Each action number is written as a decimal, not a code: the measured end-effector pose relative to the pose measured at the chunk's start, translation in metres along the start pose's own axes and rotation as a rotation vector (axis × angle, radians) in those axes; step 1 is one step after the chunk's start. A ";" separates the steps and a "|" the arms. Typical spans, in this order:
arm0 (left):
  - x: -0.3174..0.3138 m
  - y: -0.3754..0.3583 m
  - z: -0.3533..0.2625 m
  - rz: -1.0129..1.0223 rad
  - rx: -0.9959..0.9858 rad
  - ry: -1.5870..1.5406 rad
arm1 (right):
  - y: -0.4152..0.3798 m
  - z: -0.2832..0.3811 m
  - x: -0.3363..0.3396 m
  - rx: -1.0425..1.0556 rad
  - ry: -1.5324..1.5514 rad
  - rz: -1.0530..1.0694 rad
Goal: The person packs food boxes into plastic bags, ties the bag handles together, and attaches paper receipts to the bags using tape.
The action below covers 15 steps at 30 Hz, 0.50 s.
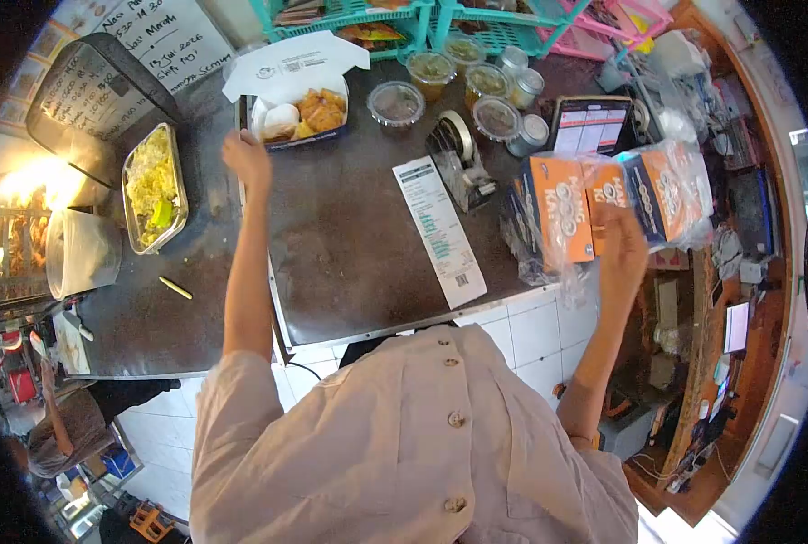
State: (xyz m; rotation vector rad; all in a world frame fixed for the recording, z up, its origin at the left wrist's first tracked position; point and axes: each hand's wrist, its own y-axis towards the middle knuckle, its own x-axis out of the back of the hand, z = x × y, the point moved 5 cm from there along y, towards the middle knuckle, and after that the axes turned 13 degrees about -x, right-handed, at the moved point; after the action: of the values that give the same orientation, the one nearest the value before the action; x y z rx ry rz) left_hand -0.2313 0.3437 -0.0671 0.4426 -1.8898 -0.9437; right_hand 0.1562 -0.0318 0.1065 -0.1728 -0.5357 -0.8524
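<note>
My left hand point(247, 159) is at the near left corner of an open paper food box point(306, 140), its fingers curled together; what they hold, if anything, is hidden. Inside the box are golden fried pieces point(321, 111) and a white rounded mound point(282, 121); the white lid point(295, 65) is folded back. On the right, my right hand point(623, 238) is closed at the front of a clear plastic bag point(572, 272), against the orange and dark blue boxes point(563, 213) packed in it. A long printed receipt point(438, 231) lies between my hands.
Lidded cups point(396, 104) and small jars point(528, 134) stand at the back, near a tape dispenser point(463, 159) and a tablet point(590, 127). A tray of yellow-green food point(155, 190) and a yellow pen-like stick point(175, 287) lie left. Teal baskets point(350, 32) line the back. Another person's arm point(55, 408) shows lower left.
</note>
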 end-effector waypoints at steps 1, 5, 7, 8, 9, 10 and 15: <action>-0.010 0.003 0.025 0.091 0.039 0.149 | -0.004 0.010 -0.018 0.022 0.106 0.122; -0.068 -0.004 0.078 0.440 0.174 -0.283 | -0.011 0.023 -0.101 0.150 -0.005 0.448; -0.095 -0.020 0.095 0.458 0.215 -0.452 | -0.011 0.013 -0.127 0.071 0.070 0.556; -0.065 -0.012 0.064 0.506 0.363 -0.588 | -0.014 0.006 -0.138 0.022 0.104 0.617; -0.065 -0.016 0.064 0.488 0.310 -0.570 | -0.015 -0.001 -0.147 -0.002 0.102 0.636; -0.070 -0.022 0.069 0.472 0.259 -0.548 | -0.016 -0.008 -0.156 -0.027 0.101 0.659; -0.069 -0.028 0.059 0.548 0.337 -0.681 | -0.021 -0.019 -0.202 -0.078 0.105 0.811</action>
State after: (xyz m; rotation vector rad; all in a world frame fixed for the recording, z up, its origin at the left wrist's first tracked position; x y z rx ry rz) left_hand -0.2515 0.3953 -0.1440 -0.2527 -2.6104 -0.4190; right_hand 0.0396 0.0832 -0.0151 -0.3821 -0.2877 -0.0892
